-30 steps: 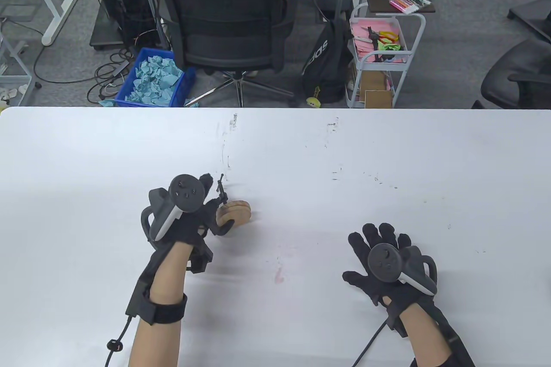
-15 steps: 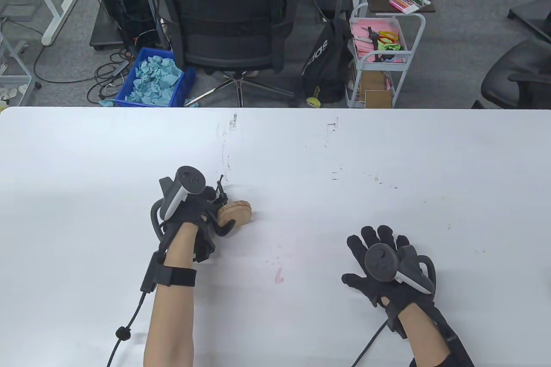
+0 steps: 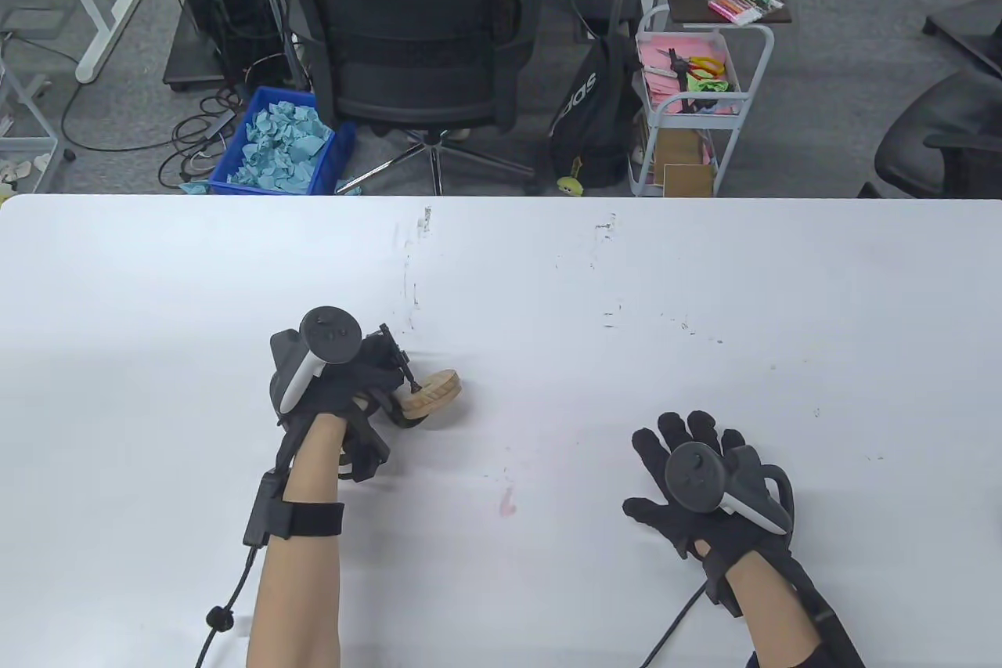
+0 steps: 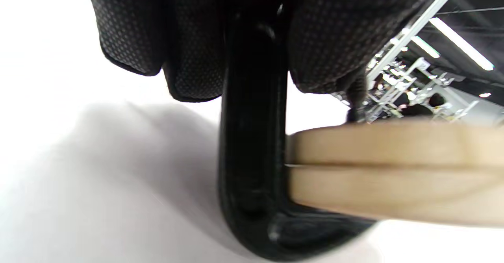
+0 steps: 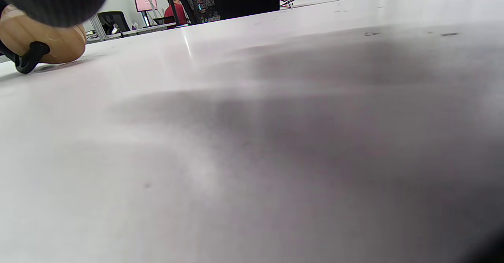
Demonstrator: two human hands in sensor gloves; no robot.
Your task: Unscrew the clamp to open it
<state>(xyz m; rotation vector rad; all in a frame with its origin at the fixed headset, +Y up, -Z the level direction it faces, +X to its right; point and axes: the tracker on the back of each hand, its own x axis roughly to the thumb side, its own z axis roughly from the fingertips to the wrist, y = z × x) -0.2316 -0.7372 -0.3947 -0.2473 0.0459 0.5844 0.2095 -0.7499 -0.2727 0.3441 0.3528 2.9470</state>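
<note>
A small black C-clamp point(image 3: 398, 378) is tightened on two stacked round wooden discs point(image 3: 433, 391). My left hand point(image 3: 368, 386) grips the clamp's frame and holds it tilted, with its screw handle pointing up and to the left. In the left wrist view my fingers point(image 4: 189, 46) wrap the top of the black frame point(image 4: 252, 145), and the discs point(image 4: 393, 168) sit between its jaws. My right hand point(image 3: 689, 456) rests flat on the table with fingers spread, holding nothing. The right wrist view shows the discs point(image 5: 47, 38) and the clamp's lower end point(image 5: 29, 56) at far left.
The white table point(image 3: 704, 292) carries faint scuff marks and a pink smear point(image 3: 507, 500) between my hands. Beyond the far edge stand an office chair point(image 3: 415, 34), a blue bin of paper point(image 3: 282, 143) and a white cart point(image 3: 689, 112).
My left hand has rolled the clamp so the discs' flat face tilts up and the screw handle swings left. My right hand has stayed in place.
</note>
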